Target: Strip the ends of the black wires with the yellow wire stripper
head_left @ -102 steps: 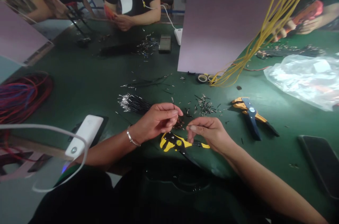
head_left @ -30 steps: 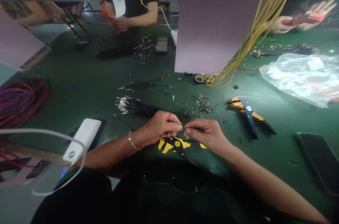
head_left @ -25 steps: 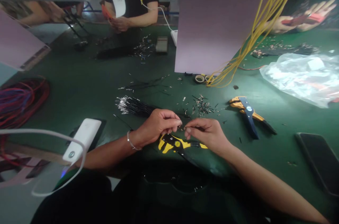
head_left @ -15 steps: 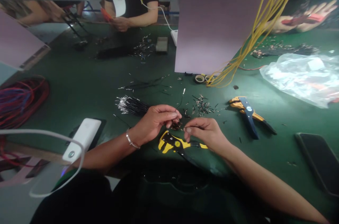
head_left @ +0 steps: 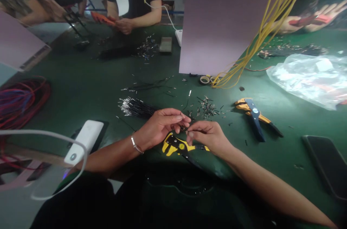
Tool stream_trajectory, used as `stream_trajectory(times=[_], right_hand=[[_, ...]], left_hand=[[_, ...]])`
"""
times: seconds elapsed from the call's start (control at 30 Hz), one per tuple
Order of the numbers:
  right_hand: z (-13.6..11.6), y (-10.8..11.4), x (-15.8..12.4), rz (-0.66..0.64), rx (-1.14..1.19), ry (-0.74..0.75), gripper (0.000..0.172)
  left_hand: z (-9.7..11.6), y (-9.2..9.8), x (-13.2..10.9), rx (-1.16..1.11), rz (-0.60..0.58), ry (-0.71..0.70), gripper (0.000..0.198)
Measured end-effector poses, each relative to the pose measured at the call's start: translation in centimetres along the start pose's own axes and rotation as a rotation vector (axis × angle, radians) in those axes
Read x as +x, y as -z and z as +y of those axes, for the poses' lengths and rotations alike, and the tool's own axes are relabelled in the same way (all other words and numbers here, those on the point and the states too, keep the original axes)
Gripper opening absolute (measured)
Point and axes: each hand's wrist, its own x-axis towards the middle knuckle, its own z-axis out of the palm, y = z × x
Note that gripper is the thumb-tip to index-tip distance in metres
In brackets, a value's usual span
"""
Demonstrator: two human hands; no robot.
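Observation:
Between thumb and fingers, my left hand [head_left: 166,124] pinches a thin black wire [head_left: 186,104] whose pale tip points up and away. My right hand [head_left: 207,135] is closed in a pinch close beside the left fingertips; what lies in it looks like the wire's near end, too small to be sure. Under both hands rests a yellow and black wire stripper [head_left: 181,147]. A bundle of black wires [head_left: 137,107] with silvery ends lies behind my left hand. Short wire offcuts [head_left: 208,108] are scattered beyond my right hand.
A second wire stripper [head_left: 255,111] and a phone [head_left: 326,165] lie to the right. At left are a white power bank [head_left: 84,142] with a cable and coiled red wires [head_left: 23,102]. Yellow wires [head_left: 271,34] hang by a panel [head_left: 217,23]. Two people work across the table.
My right hand has shifted slightly left, so its fingertips are closer to the left ones. The left fingers have moved slightly right. Across the table, a person's orange tool has swung left.

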Motion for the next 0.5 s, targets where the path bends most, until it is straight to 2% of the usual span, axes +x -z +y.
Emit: stream_trajectory(times=[0.17, 0.3, 0.37, 0.5], right_hand=[[0.0, -0.1, 0.0, 0.001, 0.014, 0.008, 0.01], [0.0, -0.3, -0.3, 0.021, -0.134, 0.038, 0.005], [0.1, -0.4, -0.4, 0.071, -0.306, 0.116, 0.007], [0.4, -0.6, -0.7, 0.18, -0.646, 0.394, 0.014]], left_hand=[[0.0, 0.0, -0.1, -0.023, -0.072, -0.01, 0.008], [-0.1, 0.0, -0.4, -0.041, -0.133, 0.007, 0.008], [-0.3, -0.1, -0.6, -0.057, -0.155, 0.027, 0.008], [-1.0, -0.5, -0.9, -0.089, -0.168, 0.067, 0.006]])
